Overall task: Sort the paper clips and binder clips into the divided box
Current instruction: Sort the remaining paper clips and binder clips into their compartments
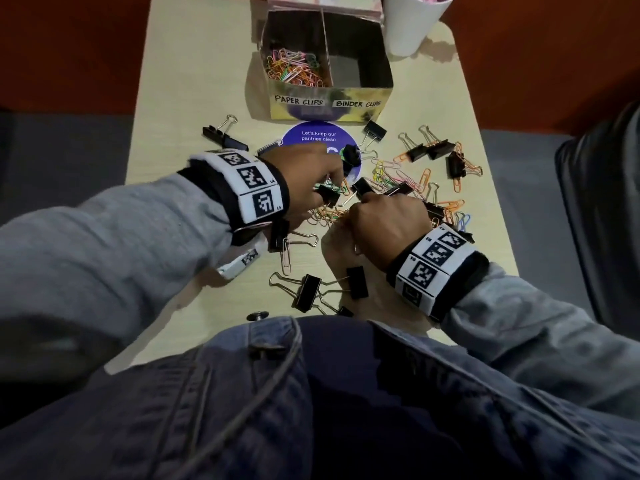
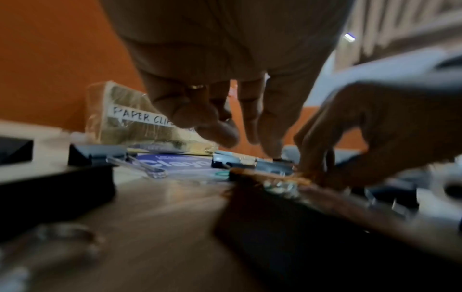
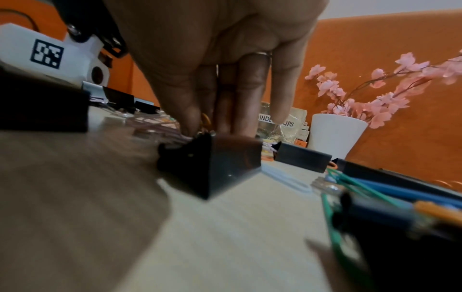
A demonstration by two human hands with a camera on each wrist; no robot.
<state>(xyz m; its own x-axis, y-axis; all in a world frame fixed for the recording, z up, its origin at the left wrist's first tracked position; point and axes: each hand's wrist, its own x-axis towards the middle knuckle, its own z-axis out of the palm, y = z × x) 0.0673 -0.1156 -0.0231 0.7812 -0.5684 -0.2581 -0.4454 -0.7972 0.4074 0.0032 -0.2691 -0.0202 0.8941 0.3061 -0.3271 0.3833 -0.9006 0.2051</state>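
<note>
Both hands low over mixed pile mid-counter (image 1: 166,109). Right hand (image 1: 388,220) grip: fingers curled, pinching paper clips (image 1: 327,216) at pile's near edge; black binder clip (image 3: 212,164) just under its fingertips. Left hand (image 1: 304,178) grip: fingers reaching down into same pile; grasp unclear, cannot tell. Divided box (image 1: 329,98) lies beyond both grips, straight ahead; paper-clip compartment on left half, nearer left hand. Binder-clip half looks empty.
</note>
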